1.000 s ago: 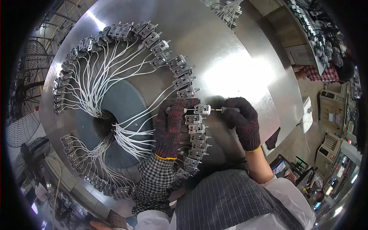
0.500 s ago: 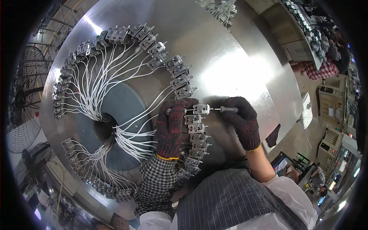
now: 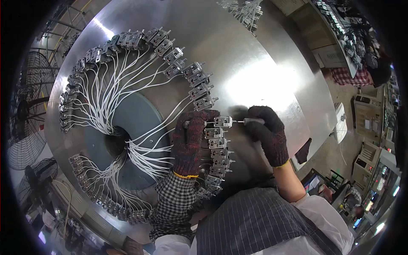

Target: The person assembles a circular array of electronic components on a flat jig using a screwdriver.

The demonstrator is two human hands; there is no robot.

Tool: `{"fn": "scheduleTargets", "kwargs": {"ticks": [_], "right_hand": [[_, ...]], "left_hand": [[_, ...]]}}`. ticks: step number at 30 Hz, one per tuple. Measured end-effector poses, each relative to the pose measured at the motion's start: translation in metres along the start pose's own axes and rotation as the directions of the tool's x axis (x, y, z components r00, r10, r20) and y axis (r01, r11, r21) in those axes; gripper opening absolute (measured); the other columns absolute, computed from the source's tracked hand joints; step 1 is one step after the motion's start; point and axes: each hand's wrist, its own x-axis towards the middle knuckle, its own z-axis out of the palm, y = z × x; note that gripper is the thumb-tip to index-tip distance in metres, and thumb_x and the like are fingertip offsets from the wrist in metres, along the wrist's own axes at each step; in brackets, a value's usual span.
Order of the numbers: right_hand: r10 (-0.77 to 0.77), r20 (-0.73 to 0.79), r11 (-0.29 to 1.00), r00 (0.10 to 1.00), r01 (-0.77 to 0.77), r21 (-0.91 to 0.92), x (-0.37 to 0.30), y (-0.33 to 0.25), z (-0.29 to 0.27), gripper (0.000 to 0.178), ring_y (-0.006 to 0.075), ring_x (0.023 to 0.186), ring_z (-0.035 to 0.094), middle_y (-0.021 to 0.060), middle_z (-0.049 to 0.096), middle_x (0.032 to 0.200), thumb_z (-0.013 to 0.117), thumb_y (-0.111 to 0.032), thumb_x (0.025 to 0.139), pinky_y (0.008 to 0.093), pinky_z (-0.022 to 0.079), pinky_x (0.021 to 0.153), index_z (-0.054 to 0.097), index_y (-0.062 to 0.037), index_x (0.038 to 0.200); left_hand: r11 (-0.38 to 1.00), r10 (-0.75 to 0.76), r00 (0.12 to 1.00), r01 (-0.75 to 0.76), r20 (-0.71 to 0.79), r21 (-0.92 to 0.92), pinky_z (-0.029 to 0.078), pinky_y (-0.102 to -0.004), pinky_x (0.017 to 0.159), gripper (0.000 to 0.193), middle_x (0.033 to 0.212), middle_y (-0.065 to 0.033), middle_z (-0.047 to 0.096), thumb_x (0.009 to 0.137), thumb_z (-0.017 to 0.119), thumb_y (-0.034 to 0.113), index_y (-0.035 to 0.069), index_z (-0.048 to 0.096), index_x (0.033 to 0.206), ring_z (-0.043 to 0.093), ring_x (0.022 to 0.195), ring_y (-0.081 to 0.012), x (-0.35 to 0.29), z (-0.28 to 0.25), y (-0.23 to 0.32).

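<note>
My left hand (image 3: pixel 189 142), in a dark knitted glove, is closed at the inner end of a small silver metal block (image 3: pixel 223 122). A white cable end shows beside its fingers. Opposite, my right hand (image 3: pixel 268 134), gloved too, grips the grey handle of a screwdriver (image 3: pixel 253 123). The thin shaft points left and its tip meets the outer end of the block. Below the held block, a row of similar metal blocks (image 3: pixel 219 153) curves toward me, partly hidden by my left arm. White cables (image 3: pixel 144 155) run from the blocks to the ring's centre.
The ring of cabled blocks (image 3: pixel 131 40) lies on a shiny metal table (image 3: pixel 204 25) around a grey disc (image 3: pixel 146 106) with a dark central hole. More cabled blocks (image 3: pixel 246 15) sit at the far edge. Fans (image 3: pixel 36 102) stand left; a person in a checked sleeve (image 3: pixel 346 76) is at right.
The fingers of my right hand have shifted slightly around the screwdriver handle. My left hand and the metal block stay almost in place. The person at far right has moved a little.
</note>
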Motion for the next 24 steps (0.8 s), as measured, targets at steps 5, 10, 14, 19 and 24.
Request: {"fn": "scheduleTargets", "kwargs": {"ticks": [5,10,14,19,24], "right_hand": [[-0.118,-0.018,0.992,0.993,0.117,-0.047,0.0,0.004,0.0,0.018,0.0084,0.074,0.055,0.0013,0.061,0.087,0.064,-0.011,0.083,0.0225,0.044,0.064,0.062,-0.0034,0.099],[0.065,0.016,0.994,0.998,-0.064,-0.091,-0.001,-0.001,-0.004,0.018,0.009,0.079,0.055,0.0024,0.061,0.091,0.064,-0.01,0.084,0.0221,0.045,0.068,0.062,-0.003,0.1],[-0.127,0.032,0.992,0.991,0.128,-0.023,-0.001,0.004,-0.002,0.017,0.0101,0.084,0.056,0.0032,0.062,0.093,0.065,-0.01,0.083,0.0236,0.045,0.073,0.062,-0.0029,0.099],[-0.163,0.038,0.986,0.986,0.164,-0.042,-0.001,0.006,-0.002,0.017,0.0125,0.091,0.057,0.0045,0.062,0.096,0.065,-0.007,0.082,0.0265,0.046,0.081,0.062,-0.0028,0.098],[-0.221,0.046,0.974,0.974,0.223,-0.051,0.001,0.008,-0.003,0.017,0.0154,0.095,0.058,0.0069,0.062,0.098,0.065,-0.004,0.082,0.0285,0.046,0.085,0.061,-0.0013,0.098]], "left_hand": [[0.999,0.022,0.999,-0.024,0.026,0.049,0.054,-0.0438,0.084,0.031,0.107,-0.023,0.064,0.099,0.046,0.03,0.001,0.052,0.108,0.065,0.095,-0.032,-0.001,-0.004,-0.005],[0.983,-0.151,0.988,0.147,-0.022,-0.109,0.053,-0.0473,0.086,0.038,0.109,-0.0267,0.062,0.099,0.044,0.035,0.0,0.051,0.113,0.064,0.097,-0.0352,-0.004,0.001,0.001],[0.823,-0.258,0.965,0.247,0.051,-0.511,0.054,-0.0477,0.084,0.042,0.11,-0.0287,0.061,0.098,0.046,0.038,0.0,0.051,0.115,0.063,0.099,-0.0368,-0.004,0.0,0.006],[0.976,-0.103,0.995,0.102,0.006,-0.192,0.054,-0.0486,0.081,0.042,0.11,-0.0291,0.061,0.097,0.047,0.039,0.001,0.052,0.113,0.063,0.097,-0.0375,-0.001,-0.005,0.0],[0.972,-0.154,0.987,0.142,-0.051,-0.189,0.053,-0.0498,0.084,0.036,0.109,-0.0271,0.062,0.098,0.047,0.034,0.001,0.052,0.112,0.063,0.096,-0.0371,-0.001,-0.003,-0.001]]}}
